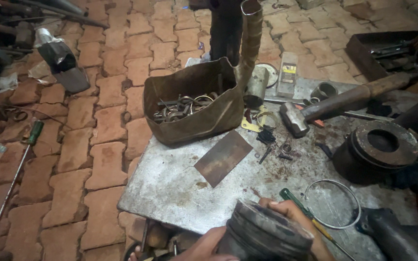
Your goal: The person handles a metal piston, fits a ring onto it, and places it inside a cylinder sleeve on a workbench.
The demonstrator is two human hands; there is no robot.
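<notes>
Piston (262, 232) upright; both hands clasp it.

Head-camera view of the person's two bare hands. The left hand (204, 246) and right hand (291, 217) wear no gloves. No sleeve reaches either wrist; fingers appear grimy.

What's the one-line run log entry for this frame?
hands: both on grimy piston | left hand | right hand | nearby: green screwdriver, wire ring, hammer | surface: metal table
</notes>
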